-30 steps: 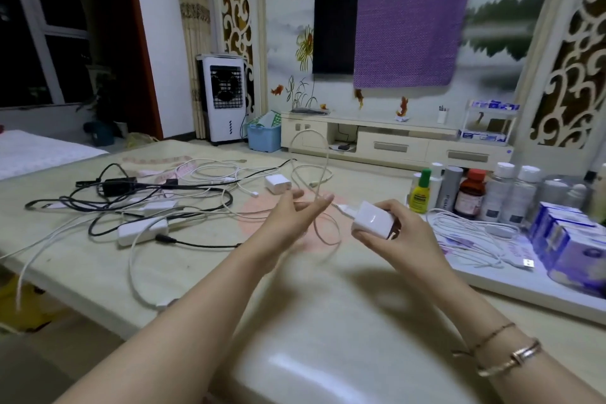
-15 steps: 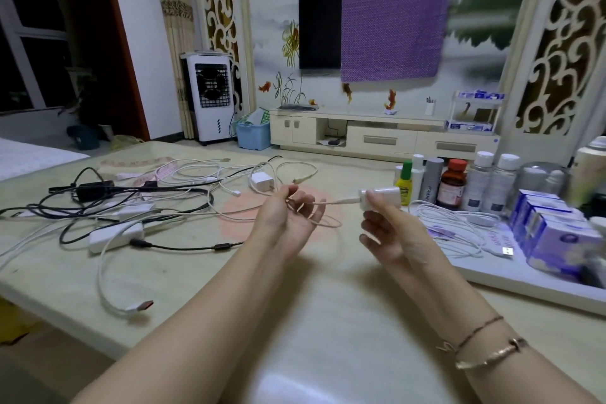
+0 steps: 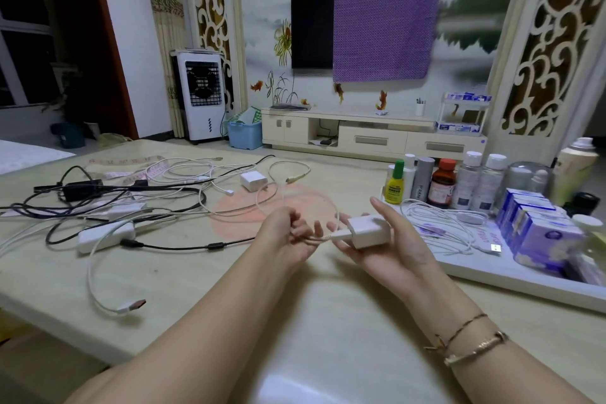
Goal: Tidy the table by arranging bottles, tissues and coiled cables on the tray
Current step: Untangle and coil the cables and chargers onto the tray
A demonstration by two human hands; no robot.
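**A:** Table (image 3: 295, 321) is a cable jungle at 10 o'clock; the tray (image 3: 511, 279) at 3 o'clock already has bottles, tissues and one coil.

**B:** Right hand (image 3: 390, 249) cups the white charger (image 3: 365, 231), left hand (image 3: 288, 236) has its fingers curled round the thin cable (image 3: 336, 207). I'd wind even, loose loops toward the plug.

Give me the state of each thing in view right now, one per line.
White charger: held in right hand.
Its thin white cable: looped, gripped by left hand.
Cable tangle: uncoiled on table.
Tray: holds upright bottles, tissue packs, one white cable.
Second charger: on table.
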